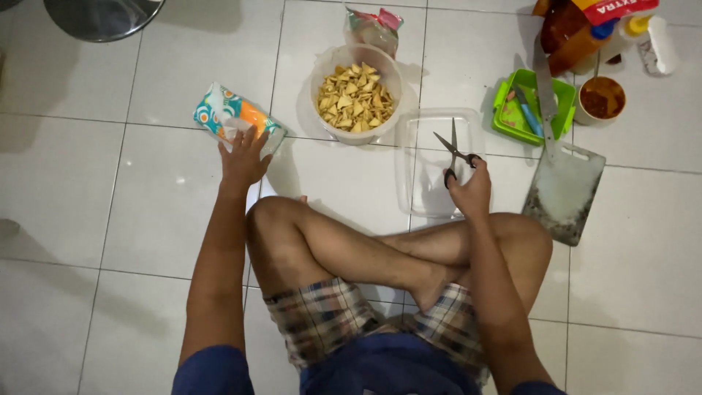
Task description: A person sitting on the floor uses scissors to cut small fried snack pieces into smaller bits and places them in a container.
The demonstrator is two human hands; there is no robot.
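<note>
I sit cross-legged on a white tiled floor. My left hand (243,157) reaches out and rests on a colourful tissue pack (232,118) at the left, fingers spread over its near end. My right hand (472,192) holds black-handled scissors (455,151), blades apart and pointing away, over a clear rectangular plastic container (420,139). Between the hands stands a round clear tub (357,91) filled with small triangular yellow chips.
A snack bag (374,25) lies behind the tub. At the right are a white cutting board (565,192) with a knife (545,95), a green tray (528,110), a cup of red sauce (602,98) and bottles (585,40). A metal basin (102,14) is top left.
</note>
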